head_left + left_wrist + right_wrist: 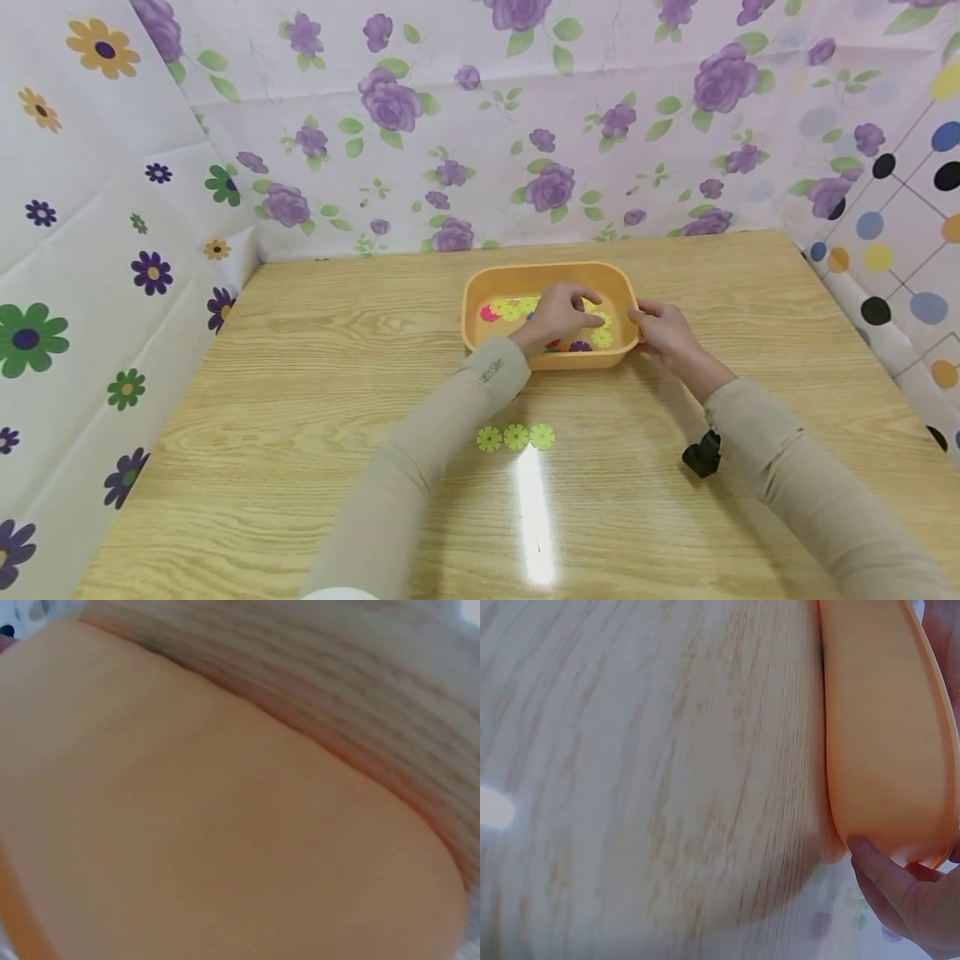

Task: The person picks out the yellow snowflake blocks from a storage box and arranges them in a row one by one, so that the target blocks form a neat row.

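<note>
An orange plastic basin (551,360) stands on the table, with flower-shaped plastic discs inside, mostly yellow (602,337). My left hand (557,315) reaches over the near rim into it. Its thumb and index finger are bent and apart, with nothing visible between them; the other fingers are hidden. With my right hand (667,333) I grip the basin's right end. In the right wrist view, the fingers of that hand (911,900) wrap the basin's corner (885,750). The basin's outer wall (225,825) fills most of the left wrist view, hiding the left hand.
Three yellow-green flower discs (516,437) lie in a row on the wooden table (315,400), nearer than the basin. A small black object (702,455) shows beside the right sleeve, apparently at the wrist. Flower-patterned cloth (465,125) hangs behind the table.
</note>
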Available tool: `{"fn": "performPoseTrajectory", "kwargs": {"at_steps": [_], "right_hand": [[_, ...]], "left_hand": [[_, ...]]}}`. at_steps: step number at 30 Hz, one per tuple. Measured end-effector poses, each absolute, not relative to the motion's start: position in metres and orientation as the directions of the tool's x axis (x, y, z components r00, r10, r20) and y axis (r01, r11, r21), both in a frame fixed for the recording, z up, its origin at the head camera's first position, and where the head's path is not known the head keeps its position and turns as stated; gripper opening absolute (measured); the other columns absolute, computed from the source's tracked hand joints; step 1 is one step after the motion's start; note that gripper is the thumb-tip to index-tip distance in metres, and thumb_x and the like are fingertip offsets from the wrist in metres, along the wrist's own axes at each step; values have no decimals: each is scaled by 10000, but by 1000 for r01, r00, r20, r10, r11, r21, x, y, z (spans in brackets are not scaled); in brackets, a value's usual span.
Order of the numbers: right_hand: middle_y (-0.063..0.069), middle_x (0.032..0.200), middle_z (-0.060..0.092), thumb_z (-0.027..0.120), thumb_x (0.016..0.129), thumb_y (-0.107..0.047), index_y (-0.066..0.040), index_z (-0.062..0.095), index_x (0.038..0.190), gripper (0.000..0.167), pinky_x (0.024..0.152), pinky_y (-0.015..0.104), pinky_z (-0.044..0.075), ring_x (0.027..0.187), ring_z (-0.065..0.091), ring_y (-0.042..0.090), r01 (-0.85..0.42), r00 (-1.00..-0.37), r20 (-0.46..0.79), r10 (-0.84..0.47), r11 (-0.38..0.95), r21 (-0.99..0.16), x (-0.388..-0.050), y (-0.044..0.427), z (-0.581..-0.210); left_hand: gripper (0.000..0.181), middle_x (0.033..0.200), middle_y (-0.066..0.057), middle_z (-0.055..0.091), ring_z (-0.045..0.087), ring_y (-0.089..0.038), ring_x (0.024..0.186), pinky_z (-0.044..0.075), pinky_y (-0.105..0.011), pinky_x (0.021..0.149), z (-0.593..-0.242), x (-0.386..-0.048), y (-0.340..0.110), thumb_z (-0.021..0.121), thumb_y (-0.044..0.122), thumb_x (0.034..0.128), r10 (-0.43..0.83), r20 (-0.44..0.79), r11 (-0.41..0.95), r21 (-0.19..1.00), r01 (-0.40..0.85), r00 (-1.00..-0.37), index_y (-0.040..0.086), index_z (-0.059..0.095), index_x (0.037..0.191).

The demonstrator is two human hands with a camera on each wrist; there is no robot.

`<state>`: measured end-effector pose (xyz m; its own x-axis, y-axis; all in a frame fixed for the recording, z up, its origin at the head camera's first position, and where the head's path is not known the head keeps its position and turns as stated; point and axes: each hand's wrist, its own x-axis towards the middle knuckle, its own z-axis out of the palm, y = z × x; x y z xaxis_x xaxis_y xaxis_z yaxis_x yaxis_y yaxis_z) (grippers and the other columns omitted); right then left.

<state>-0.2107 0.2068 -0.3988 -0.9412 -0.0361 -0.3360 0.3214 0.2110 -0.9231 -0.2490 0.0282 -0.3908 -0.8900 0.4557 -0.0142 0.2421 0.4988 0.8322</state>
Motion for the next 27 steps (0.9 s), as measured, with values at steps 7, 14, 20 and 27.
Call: {"fn": "performPoseTrajectory", "kwargs": {"at_steps": [7,14,20,27], "right_hand": [[263,1374,340,359,983,-162,25,228,1418,492,763,294,510,1170,437,350,333,-940,-341,-7,198,-922,-213,204,-397],[264,1365,352,349,985,-171,24,229,1418,489,796,302,500,1162,444,348,333,-941,-340,-1,199,-922,-214,206,-397],[273,1344,375,355,986,-173,29,247,1411,483,766,274,507,1153,449,357,320,-944,-328,-13,196,-927,-214,207,-399],[275,1325,397,367,981,-158,34,281,1400,469,723,254,517,1131,467,354,304,-950,-312,-14,182,-935,-214,207,-400]], "left_hand": [[254,857,-51,585,496,-141,784,422,-199,597,-394,-266,24,741,95,756,479,-102,569,793,220,-872,49,693,1001],[322,1138,-47,602,531,-173,978,449,-248,799,-397,-275,27,746,94,750,527,-179,584,786,201,-831,84,688,1067],[360,1049,-51,637,529,-115,820,452,-197,669,-406,-281,33,760,87,732,589,-215,577,787,218,-779,103,685,1083],[392,541,-52,553,391,-103,422,365,-193,436,-413,-281,38,762,84,729,614,-247,614,746,258,-749,108,673,1110]]}}
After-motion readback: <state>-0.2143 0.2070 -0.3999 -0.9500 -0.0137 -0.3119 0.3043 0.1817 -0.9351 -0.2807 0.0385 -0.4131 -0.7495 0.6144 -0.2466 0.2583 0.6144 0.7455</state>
